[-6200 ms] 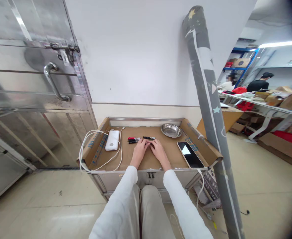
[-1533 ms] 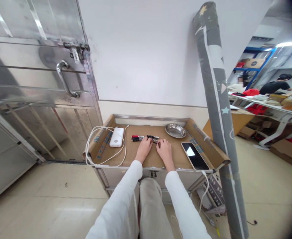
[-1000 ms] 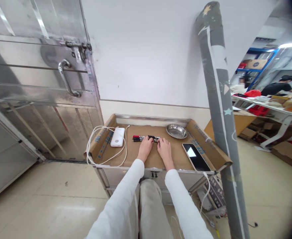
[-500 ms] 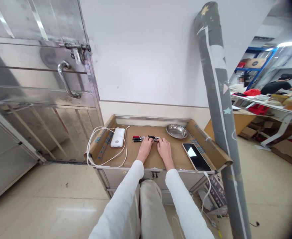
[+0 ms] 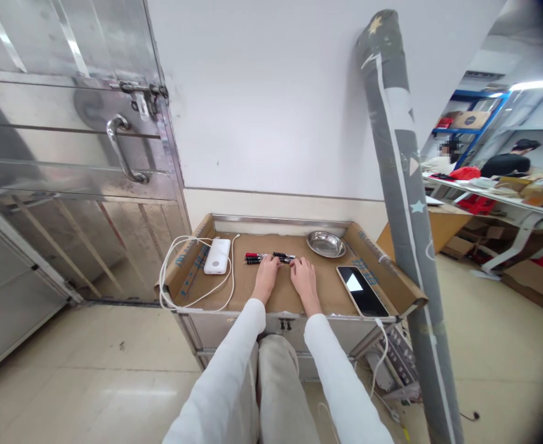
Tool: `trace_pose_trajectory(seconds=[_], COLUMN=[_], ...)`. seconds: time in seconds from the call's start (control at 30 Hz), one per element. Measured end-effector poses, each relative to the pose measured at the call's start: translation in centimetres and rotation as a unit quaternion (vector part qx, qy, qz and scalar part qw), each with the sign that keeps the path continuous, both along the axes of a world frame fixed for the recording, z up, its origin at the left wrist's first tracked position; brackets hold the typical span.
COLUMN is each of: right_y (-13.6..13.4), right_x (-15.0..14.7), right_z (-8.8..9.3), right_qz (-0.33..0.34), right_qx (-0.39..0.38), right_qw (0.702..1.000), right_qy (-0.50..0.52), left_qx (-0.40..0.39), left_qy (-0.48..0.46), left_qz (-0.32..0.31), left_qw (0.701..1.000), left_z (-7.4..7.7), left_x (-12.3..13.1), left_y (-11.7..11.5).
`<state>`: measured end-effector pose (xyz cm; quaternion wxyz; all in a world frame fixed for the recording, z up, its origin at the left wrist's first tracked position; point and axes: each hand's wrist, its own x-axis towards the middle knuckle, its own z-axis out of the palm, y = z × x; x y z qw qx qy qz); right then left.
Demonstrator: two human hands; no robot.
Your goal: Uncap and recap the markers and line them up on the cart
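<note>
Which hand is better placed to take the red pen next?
Probably the left hand: it is nearer the red pen, while the right hand lies farther off, toward the phone.

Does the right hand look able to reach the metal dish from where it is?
Probably yes: the right hand is by the pens, the metal dish lies farther back to its right, and nothing visible stands between them. The phone sits off to the side.

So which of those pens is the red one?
The red-ended pen, at the back of the left group; the black pens in front of it and to its right show no red.
</note>
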<state>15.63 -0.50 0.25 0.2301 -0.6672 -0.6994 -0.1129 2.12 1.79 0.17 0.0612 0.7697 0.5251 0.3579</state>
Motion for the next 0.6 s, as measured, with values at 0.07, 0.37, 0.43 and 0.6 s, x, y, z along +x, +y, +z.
trace_pose_trajectory(seconds=[0.07,0.37,0.43,0.6], right_y=[-0.04,-0.32,-0.29,-0.26], right_x=[-0.02,-0.24,-0.23,-0.18], right_z=[0.03,0.47,0.47,0.48], right_qz=[0.0,-0.011,-0.008,0.008], right_qx=[-0.001,-0.002,-0.005,0.0], right_qw=[1.0,1.0,1.0,1.0], right_qy=[0.003,0.006,0.01,0.022], left_qx=[0.013,0.029,0.032,0.047], left_qy=[0.021,0.055,0.056,0.099], left_qz=[0.02,0.019,0.019,0.054], left_qw=[0.999,0.998,0.998,0.992], left_z=[-0.11,0.46,0.47,0.28], left_x=[0.1,0.18,0.17,0.14], left_y=[0.1,-0.43,-0.47,-0.58])
